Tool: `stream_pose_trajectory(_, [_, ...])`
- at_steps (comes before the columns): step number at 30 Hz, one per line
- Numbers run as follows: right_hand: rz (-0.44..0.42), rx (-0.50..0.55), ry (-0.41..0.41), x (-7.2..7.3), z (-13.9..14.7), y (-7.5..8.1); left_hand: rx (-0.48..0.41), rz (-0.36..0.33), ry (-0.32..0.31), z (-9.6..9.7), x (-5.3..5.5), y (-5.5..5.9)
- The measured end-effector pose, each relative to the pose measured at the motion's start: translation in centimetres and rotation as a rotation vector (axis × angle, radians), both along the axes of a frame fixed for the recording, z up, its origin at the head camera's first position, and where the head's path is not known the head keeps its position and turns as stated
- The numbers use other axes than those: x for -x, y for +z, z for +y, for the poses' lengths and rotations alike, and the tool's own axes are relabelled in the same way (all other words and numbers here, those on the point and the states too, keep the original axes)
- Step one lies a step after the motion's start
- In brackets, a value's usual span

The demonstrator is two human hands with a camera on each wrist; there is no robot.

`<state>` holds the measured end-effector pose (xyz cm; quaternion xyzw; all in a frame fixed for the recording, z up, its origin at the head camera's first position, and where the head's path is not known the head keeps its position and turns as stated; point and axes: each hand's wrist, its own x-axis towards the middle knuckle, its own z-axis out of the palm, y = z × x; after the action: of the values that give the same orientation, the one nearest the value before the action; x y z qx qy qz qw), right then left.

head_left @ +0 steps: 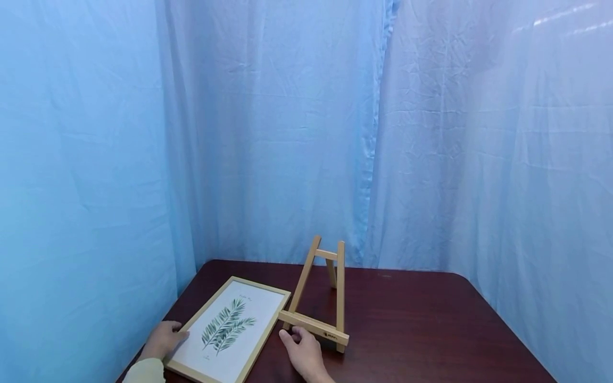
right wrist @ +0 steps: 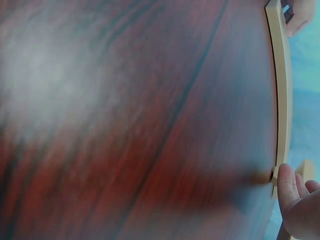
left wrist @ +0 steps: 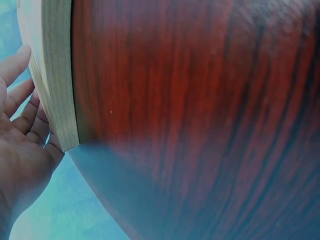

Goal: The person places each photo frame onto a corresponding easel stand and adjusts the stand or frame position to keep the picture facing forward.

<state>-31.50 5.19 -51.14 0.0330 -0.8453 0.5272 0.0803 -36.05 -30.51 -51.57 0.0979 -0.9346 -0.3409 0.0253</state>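
A framed picture (head_left: 229, 327) with green leaf sprigs lies on the dark red-brown table at the left, its pale wooden border (left wrist: 57, 70) seen close in the left wrist view. At its left edge is my left hand (head_left: 163, 340), fingers (left wrist: 22, 95) fairly straight, the tips meeting the frame's side. A small wooden easel (head_left: 341, 287) stands upright to the right of the picture. My right hand (head_left: 304, 354) is just in front of the left part of the easel's ledge (head_left: 313, 325), thumb and fingers apart and loosely bent. Whether its fingertips touch the ledge, I cannot tell.
Blue curtains (head_left: 287, 133) hang behind the table and along both sides. The table top (head_left: 421, 319) extends to the right of the easel, with rounded far corners.
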Motion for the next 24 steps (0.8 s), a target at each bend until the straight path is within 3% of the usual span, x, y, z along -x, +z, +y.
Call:
stream_pose_trajectory(7, [-0.017,-0.018,0.006,0.1,-0.8,-0.4,0.021,-0.020,0.025,0.1,0.4,-0.4])
stream_pose_trajectory(14, [0.007,-0.030,-0.048,0.0,-2.2,-0.3,0.060,-0.022,0.064,0.4,0.7,-0.4])
stream_pose_trajectory(24, [-0.034,-0.043,-0.117,0.2,-4.4,-0.6,0.065,-0.044,0.056,0.6,0.2,0.1])
